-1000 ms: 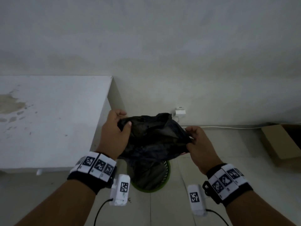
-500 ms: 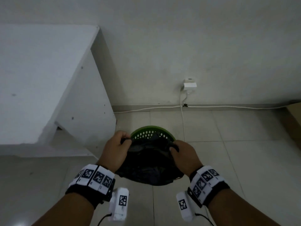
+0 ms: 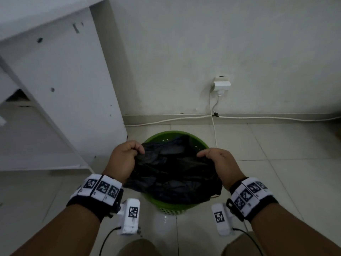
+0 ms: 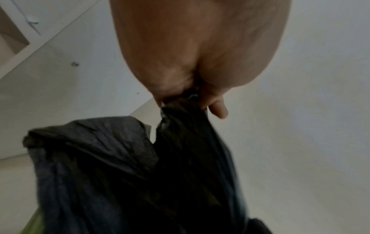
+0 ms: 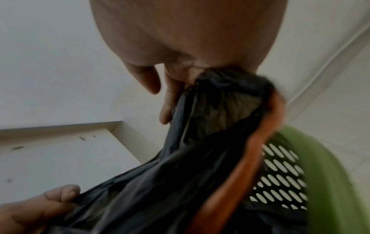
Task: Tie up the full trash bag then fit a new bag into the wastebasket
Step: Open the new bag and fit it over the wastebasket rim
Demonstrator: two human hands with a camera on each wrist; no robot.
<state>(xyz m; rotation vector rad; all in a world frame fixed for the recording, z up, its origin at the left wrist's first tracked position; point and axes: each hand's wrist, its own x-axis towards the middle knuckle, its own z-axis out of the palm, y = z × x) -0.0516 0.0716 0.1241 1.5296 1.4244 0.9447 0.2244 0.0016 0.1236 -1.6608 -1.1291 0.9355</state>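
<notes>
both hands pinch the black bag [image 3: 173, 174] at its rim, left hand [image 3: 123, 159] and right hand [image 3: 219, 163] apart; the bag sags between and below their fingers over the green basket [image 3: 171, 205] on the floor.

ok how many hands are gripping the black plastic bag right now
2. The left hand pinches the black plastic bag at its left edge, the right hand at its right edge, above the green perforated wastebasket.

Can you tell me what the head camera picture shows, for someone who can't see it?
Two hands, left hand and right hand, hold a black trash bag open over a green wastebasket on a tiled floor.
</notes>
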